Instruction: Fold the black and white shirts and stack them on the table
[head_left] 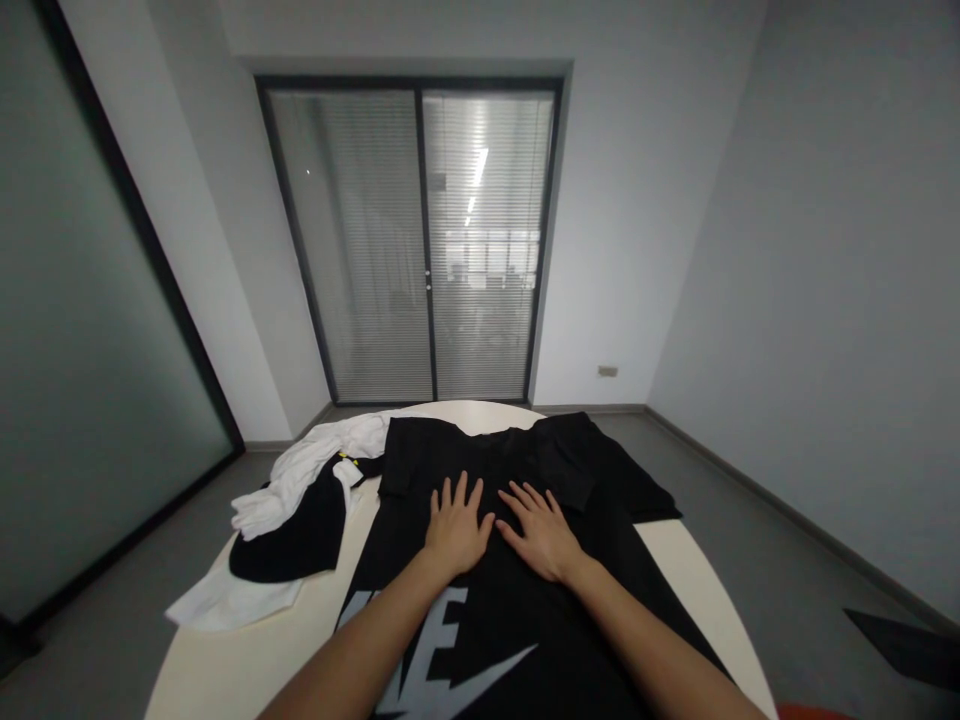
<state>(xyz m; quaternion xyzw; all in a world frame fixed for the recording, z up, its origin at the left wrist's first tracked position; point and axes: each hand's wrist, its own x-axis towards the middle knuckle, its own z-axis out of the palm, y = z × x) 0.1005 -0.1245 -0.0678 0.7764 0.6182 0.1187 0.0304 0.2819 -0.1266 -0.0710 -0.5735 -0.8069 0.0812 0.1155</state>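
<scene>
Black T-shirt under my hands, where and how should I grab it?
Probably by the shoulders, pinching from the far side: the T-shirt lies spread flat with its neckline farthest from you and a shoulder on either side. Your left hand and right hand lie open on the chest.

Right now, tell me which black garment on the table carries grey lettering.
The black shirt spread beneath the left hand and right hand shows grey lettering. The black garment lying with white cloth at the left shows none.
</scene>
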